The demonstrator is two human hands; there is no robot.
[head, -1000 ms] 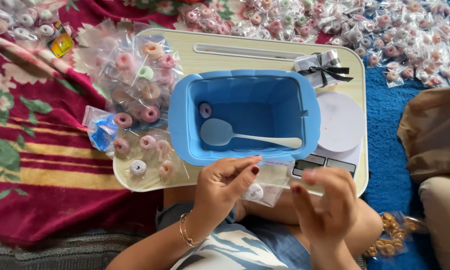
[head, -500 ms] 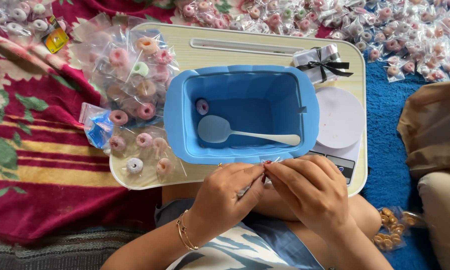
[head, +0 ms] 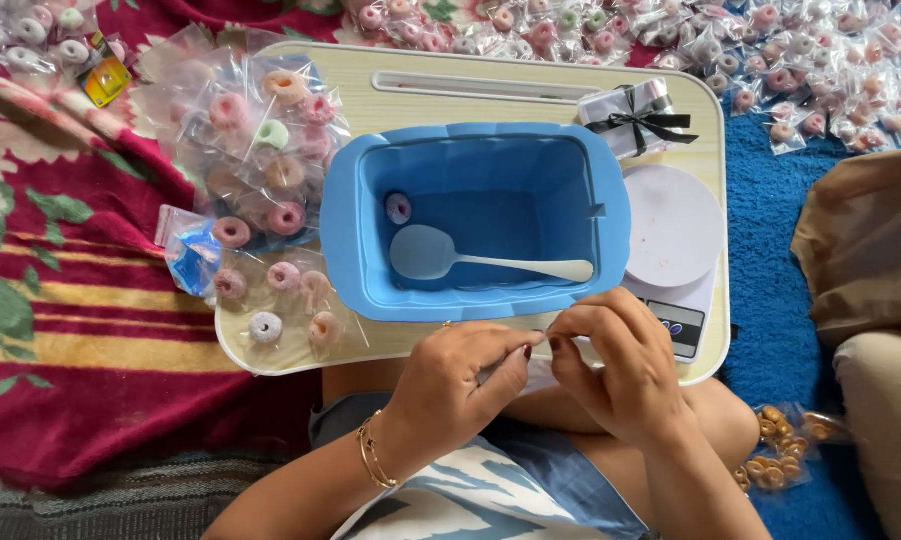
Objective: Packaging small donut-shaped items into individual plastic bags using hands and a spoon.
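My left hand (head: 461, 385) and right hand (head: 611, 365) meet fingertip to fingertip just below the near rim of the blue plastic tub (head: 351, 230), pinching a small clear plastic bag (head: 541, 350) between them; it is thin, see-through film and mostly hidden by my fingers, so I cannot tell what it holds. Both wrists are bent inward above my lap, a thin gold bangle (head: 373, 455) on the left one.

The tub is rectangular with rounded corners and smooth walls. Inside lie a pale plastic spoon (head: 441, 255) and one pink ring-shaped sweet (head: 398, 208). It sits on a light wooden lap tray (head: 471, 95). Left of the tub, crinkly clear packets of pastel ring sweets (head: 261, 150) are heaped. To its right stands a white kitchen scale (head: 676, 235) with a round platform, and behind that a small grey box tied with black ribbon (head: 636, 115). More sealed packets (head: 821, 70) are scattered over the blue carpet beyond.
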